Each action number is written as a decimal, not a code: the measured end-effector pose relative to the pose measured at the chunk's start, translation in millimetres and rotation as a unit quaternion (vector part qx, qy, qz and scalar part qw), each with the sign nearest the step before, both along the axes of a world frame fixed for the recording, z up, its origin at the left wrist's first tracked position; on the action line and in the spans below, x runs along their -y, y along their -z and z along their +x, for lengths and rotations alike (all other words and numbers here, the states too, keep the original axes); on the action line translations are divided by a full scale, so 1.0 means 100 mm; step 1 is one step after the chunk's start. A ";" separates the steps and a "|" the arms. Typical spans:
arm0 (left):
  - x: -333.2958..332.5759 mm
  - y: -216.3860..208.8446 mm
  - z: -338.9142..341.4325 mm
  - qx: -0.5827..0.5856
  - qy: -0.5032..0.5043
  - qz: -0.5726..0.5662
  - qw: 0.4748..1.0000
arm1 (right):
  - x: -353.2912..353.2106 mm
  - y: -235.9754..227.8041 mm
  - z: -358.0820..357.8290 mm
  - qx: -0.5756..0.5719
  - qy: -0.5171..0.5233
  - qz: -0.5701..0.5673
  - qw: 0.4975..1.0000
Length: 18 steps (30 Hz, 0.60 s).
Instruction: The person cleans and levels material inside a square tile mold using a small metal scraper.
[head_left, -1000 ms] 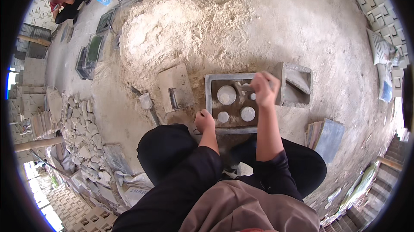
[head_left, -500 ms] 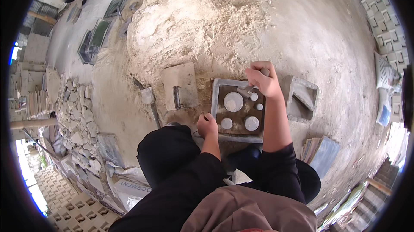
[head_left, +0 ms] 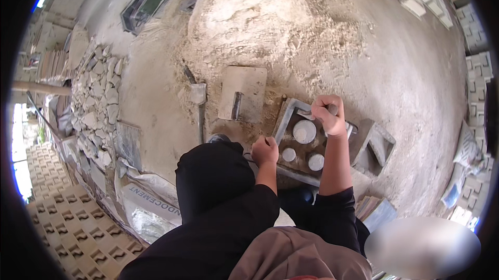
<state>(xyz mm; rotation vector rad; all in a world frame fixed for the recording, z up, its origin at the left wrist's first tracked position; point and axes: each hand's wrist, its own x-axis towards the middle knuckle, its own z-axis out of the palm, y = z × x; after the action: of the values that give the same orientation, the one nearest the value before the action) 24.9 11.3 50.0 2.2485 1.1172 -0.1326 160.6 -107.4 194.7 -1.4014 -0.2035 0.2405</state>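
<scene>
Lg print only on the white sack [head_left: 141, 203], lower L, by the person's dk trouser leg [head_left: 214, 182]: one line of plain dk-grey caps [head_left: 154, 201], upside down as seen from here, slanting down L to R, w/ its R end running up to the leg. Far R, a pale sack [head_left: 469, 144] has dk printed marks, too sm & blurry to make out; just below it, a blue patch [head_left: 450, 197], any txt there also too sm to tell.

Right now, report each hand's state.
Left hand: closed; whether it holds anything cannot be told.
Right hand: closed, holding a tool by its handle.
</scene>
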 end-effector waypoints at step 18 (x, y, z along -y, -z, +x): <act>-0.05 0.01 -0.04 -0.006 -0.016 -0.007 1.000 | -0.37 0.06 0.05 0.057 0.238 0.032 0.969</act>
<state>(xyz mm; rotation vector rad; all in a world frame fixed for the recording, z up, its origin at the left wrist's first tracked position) 20.6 16.7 48.9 2.2183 1.1553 -0.1407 165.8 -69.9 189.0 -1.3586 0.0351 -0.2418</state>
